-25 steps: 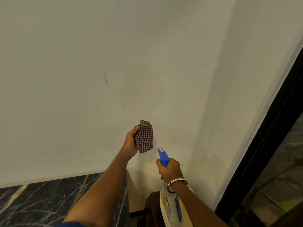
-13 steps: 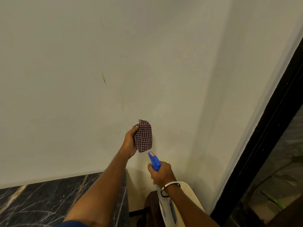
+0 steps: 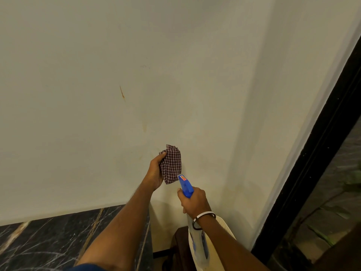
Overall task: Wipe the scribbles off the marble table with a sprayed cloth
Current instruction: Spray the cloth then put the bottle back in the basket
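Nozzle of spray bottle [image 3: 186, 185] in right hand [image 3: 194, 201] now nearer cloth [image 3: 172, 163], gripped by left hand [image 3: 155, 172]; marble table [image 3: 39, 241] near-left.

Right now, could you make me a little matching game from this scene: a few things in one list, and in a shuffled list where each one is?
Things:
1. checked cloth
2. spray bottle
3. marble table
4. white bracelet

Places:
A. around the wrist of the right hand
B. bottom left, against the wall
C. held up in the left hand
D. gripped in the right hand, nozzle aimed at the cloth

Pairs: 1-C, 2-D, 3-B, 4-A
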